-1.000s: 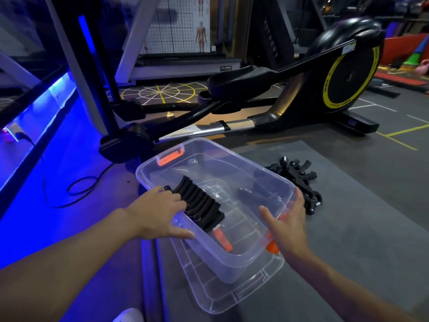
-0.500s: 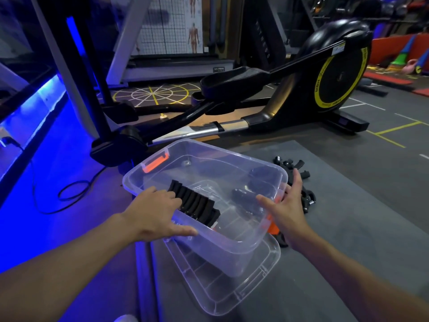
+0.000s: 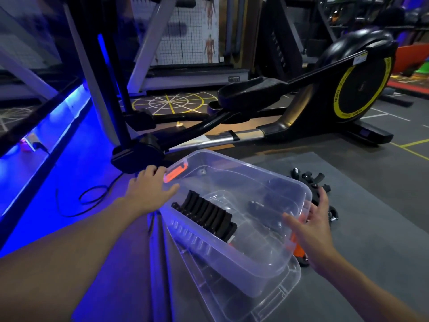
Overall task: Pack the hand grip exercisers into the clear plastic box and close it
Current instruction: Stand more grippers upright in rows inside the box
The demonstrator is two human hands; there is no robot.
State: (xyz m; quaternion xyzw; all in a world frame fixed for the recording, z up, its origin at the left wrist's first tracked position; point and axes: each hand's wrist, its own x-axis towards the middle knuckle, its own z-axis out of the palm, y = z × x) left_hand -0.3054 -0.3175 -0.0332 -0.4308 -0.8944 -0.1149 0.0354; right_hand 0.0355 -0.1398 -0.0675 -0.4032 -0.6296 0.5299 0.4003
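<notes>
Bracing the clear plastic box (image 3: 250,169) at two ends, your hands are both released and flat. Your left hand (image 3: 148,191) rests with spread fingers on the far-left corner, beside the orange latch (image 3: 175,174). Your right hand (image 3: 311,226) lays straight fingers against the opposite end. Neither curls round anything.

Inside the box, a row of black hand grip exercisers (image 3: 206,214) stands packed along the left wall, with a few darker shapes loose towards the middle. The box sits tilted on its clear plastic lid (image 3: 274,296), which lies under it on the grey floor mat (image 3: 371,217). Just beyond your right hand, a heap of black exercisers (image 3: 306,180) lies on the mat, outside the box.

You look roughly partway through. That heap has yet to go in, and the lid must come out from underneath and be latched on.
</notes>
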